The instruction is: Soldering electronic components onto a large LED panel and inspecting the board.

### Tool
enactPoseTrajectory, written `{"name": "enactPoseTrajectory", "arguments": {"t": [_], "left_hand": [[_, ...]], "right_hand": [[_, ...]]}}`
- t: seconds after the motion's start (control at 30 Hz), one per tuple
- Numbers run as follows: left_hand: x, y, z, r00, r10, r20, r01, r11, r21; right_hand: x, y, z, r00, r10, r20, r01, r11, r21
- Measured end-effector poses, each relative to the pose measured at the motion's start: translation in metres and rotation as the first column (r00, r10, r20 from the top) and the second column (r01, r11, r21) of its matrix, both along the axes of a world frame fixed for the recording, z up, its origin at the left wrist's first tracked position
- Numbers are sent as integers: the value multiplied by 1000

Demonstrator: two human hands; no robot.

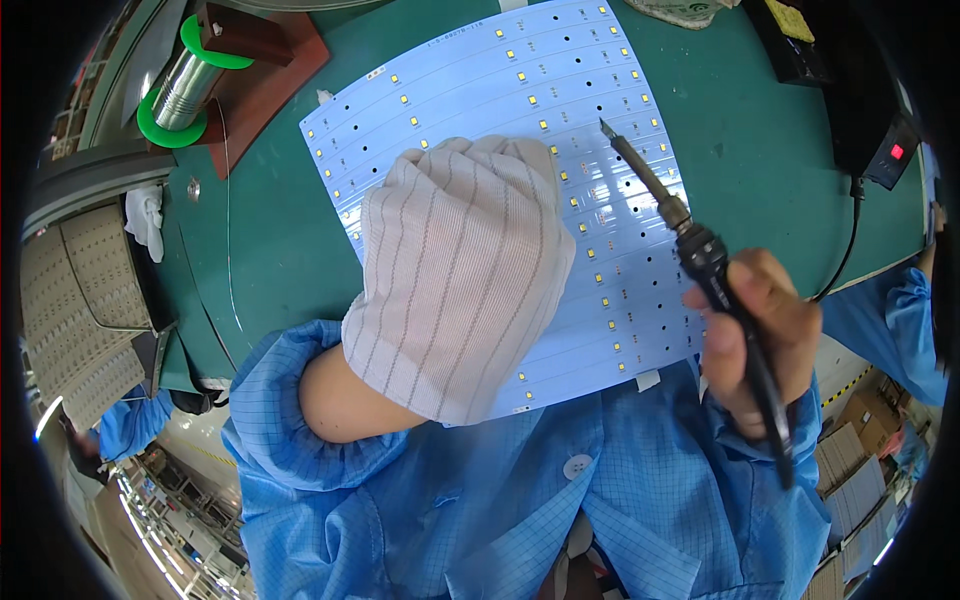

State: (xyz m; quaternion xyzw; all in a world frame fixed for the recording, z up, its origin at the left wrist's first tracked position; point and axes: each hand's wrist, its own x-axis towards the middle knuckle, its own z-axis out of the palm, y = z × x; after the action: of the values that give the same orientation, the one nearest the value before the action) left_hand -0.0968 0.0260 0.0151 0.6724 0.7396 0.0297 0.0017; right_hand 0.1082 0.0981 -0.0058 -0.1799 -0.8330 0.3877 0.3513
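A white LED circuit board [627, 300] lies on the green bench mat, dotted with rows of small yellow LEDs. On its middle rests my left hand [460, 270], in a white striped glove. Its fingers are curled in under the knuckles, and what they hold, if anything, is hidden. My right hand [765, 335], bare, grips a black soldering iron [708, 258] beside the board's right edge. The iron's tip points up and left over the upper right part of the board; whether it touches the surface I cannot tell.
A solder wire spool [183, 92] with green flanges sits on a brown stand [285, 75] at upper left, its wire trailing down the mat [270, 215]. At upper right are a yellow sponge [792, 20] and a black unit with a lit red switch [895, 152]. Other people's blue sleeves show at both sides.
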Motion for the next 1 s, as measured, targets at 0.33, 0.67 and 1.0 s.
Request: {"name": "enactPoseTrajectory", "arguments": {"t": [0.33, 0.67, 1.0], "left_hand": [[-3, 0, 0, 998, 4, 67, -5, 1000, 19], [-2, 2, -2, 995, 17, 100, -20, 999, 31], [-5, 5, 0, 987, -38, 159, 28, 998, 64]], "right_hand": [[-5, 16, -1, 993, -59, -101, 13, 913, -408], [-3, 24, -4, 991, -40, -131, -23, 895, -446], [-9, 34, 4, 917, -391, -80, 383, 918, -97]]}}
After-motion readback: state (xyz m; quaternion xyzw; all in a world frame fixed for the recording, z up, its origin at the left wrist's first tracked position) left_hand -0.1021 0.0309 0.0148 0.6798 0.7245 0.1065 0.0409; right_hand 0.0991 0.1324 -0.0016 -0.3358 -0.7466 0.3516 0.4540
